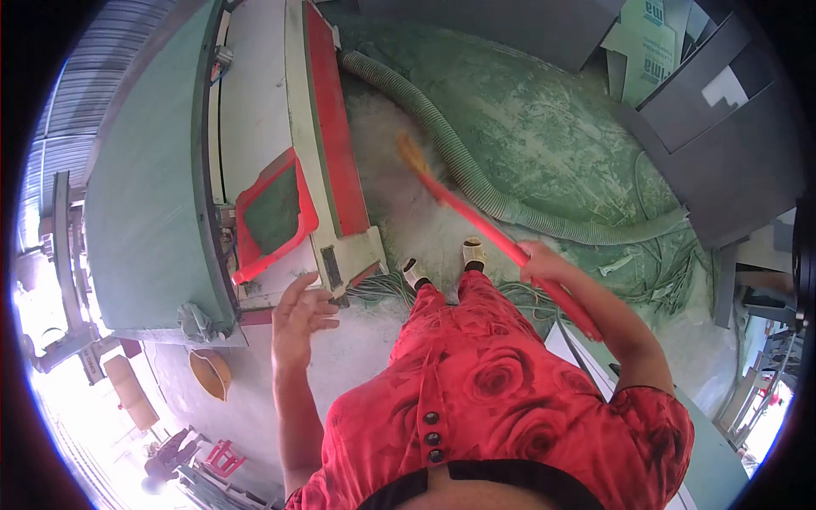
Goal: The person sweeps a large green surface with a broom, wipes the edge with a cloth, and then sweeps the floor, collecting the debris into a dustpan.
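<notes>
From my remote seat, I read the head view like this: the right hand [540,259] is closed around the red handle of a broom [476,223] — a full grip, about midway along the shaft. The broom's long axis runs on a diagonal, from beside the person's right hip up and across to the left, and its yellowish bristles [410,153] sit on the pale dust [395,217] in front of the 2 shoes [473,253]. So the working end lies ahead of the right hand and across toward the left side, close to the base of the machine [327,127] with the red strip.

The left hand [299,316] holds nothing; it is raised with fingers spread wide, palm turned inward. It is the nearer hand to the red dustpan [274,212], which rests tilted on the machine's edge just ahead of it — near, not touching. The bristles are well apart from that pan, with the machine's end between them.

A ribbed green hose [463,170] snakes over the floor [552,127] just beyond the bristles; I cannot tell whether they touch.
</notes>
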Demonstrator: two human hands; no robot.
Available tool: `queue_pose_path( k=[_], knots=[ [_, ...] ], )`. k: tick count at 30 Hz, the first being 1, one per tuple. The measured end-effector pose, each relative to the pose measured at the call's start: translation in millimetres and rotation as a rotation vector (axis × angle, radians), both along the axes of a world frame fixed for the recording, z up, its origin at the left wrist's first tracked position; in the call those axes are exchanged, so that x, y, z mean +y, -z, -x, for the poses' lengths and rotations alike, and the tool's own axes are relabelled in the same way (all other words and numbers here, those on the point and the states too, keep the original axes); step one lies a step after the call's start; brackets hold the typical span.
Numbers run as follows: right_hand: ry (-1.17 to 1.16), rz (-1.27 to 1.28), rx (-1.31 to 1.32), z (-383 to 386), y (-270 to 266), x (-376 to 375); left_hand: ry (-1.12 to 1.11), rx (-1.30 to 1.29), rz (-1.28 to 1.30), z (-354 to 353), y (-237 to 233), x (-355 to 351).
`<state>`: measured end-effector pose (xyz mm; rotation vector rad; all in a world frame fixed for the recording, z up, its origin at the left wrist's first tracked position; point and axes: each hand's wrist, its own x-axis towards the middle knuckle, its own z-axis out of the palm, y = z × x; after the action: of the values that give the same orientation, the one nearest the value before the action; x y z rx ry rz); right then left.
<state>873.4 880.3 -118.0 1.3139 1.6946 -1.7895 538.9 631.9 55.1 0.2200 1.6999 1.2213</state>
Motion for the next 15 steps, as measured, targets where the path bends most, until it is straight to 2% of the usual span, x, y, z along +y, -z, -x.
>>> queue_pose_path(
  k=[4, 6, 8, 10, 12, 15],
  knots=[
    [-0.126, 0.066, -0.082, -9, 3, -21, 0.395, 0.755, -0.22, -45, -112, 73],
    [-0.243, 0.074, -0.093, -8, 5, -23, 0.573, 1.276, -0.402, -63, -153, 89],
    [-0.283, 0.024, -0.141, -16, 22, -20, 0.571, 1.305, -0.364, -89, -197, 111],
    [-0.311, -0.015, -0.193, -29, 34, -17, 0.723, 1.234, -0.402, -96, -219, 122],
    [-0.292, -0.251, -0.095, -48, 38, -11, 0.814, 1.181, -0.434, -103, -233, 130],
    [-0.228, -0.25, -0.07, -64, 16, -7, 0.777, 0.994, -0.174, -113, -256, 134]
  ],
)
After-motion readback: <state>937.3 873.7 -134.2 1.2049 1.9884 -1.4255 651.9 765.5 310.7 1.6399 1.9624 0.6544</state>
